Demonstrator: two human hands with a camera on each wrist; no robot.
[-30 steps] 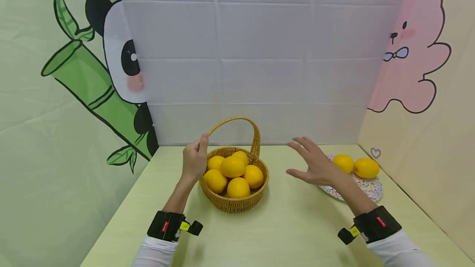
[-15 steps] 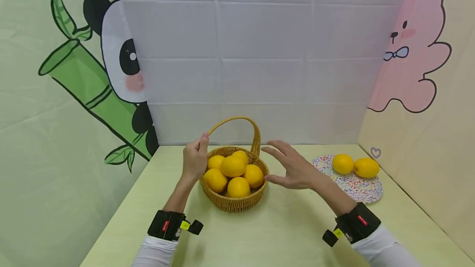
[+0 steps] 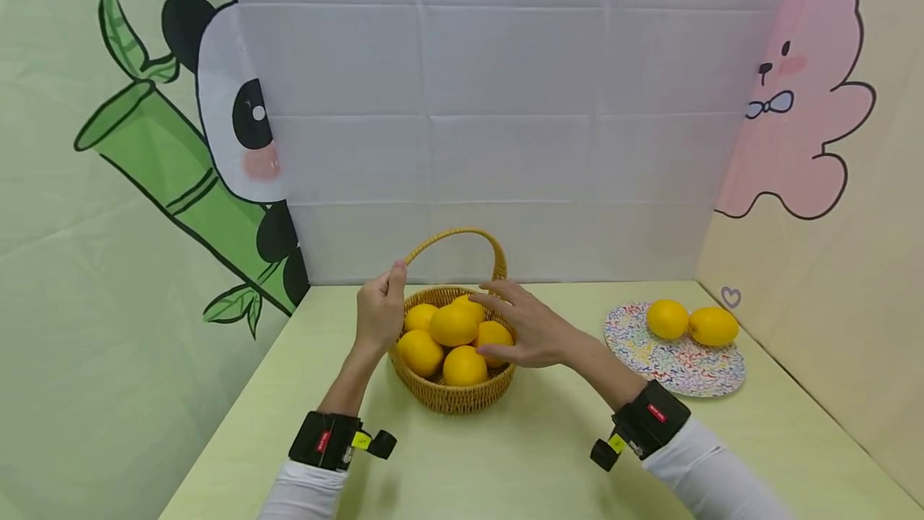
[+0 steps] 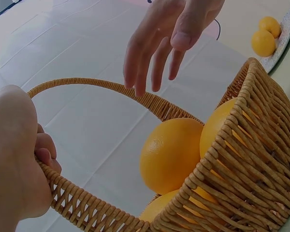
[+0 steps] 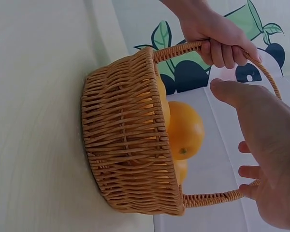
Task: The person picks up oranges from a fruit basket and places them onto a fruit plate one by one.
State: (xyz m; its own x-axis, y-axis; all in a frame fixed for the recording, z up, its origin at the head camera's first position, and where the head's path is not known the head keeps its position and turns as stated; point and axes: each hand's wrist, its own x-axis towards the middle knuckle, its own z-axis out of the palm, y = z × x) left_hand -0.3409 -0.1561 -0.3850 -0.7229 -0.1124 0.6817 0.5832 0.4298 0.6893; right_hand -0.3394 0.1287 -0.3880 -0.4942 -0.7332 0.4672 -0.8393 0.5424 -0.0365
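A round wicker basket (image 3: 449,402) stands on the table, heaped with several yellow-orange citrus fruits (image 3: 453,325). My left hand (image 3: 378,310) grips the left side of its arched handle (image 3: 465,231); the left wrist view shows the fingers curled round the cane. Over the basket's right side hovers my right hand (image 3: 530,331), fingers spread and thumb apart. It holds nothing, and in the left wrist view its fingertips hang above the top fruit (image 4: 171,154), apart from it. From the head view it hides part of the right rim and the fruit there.
Right of the basket lies a flat speckled plate (image 3: 671,371) with two yellow fruits (image 3: 713,327) on its far part. A white panel (image 3: 505,143) closes off the table's back, with printed side walls left and right. Pale tabletop (image 3: 491,464) stretches in front of the basket.
My right hand has moved left from beside the plate to over the basket, uncovering the plate. The left hand, basket and fruits stay where they were.
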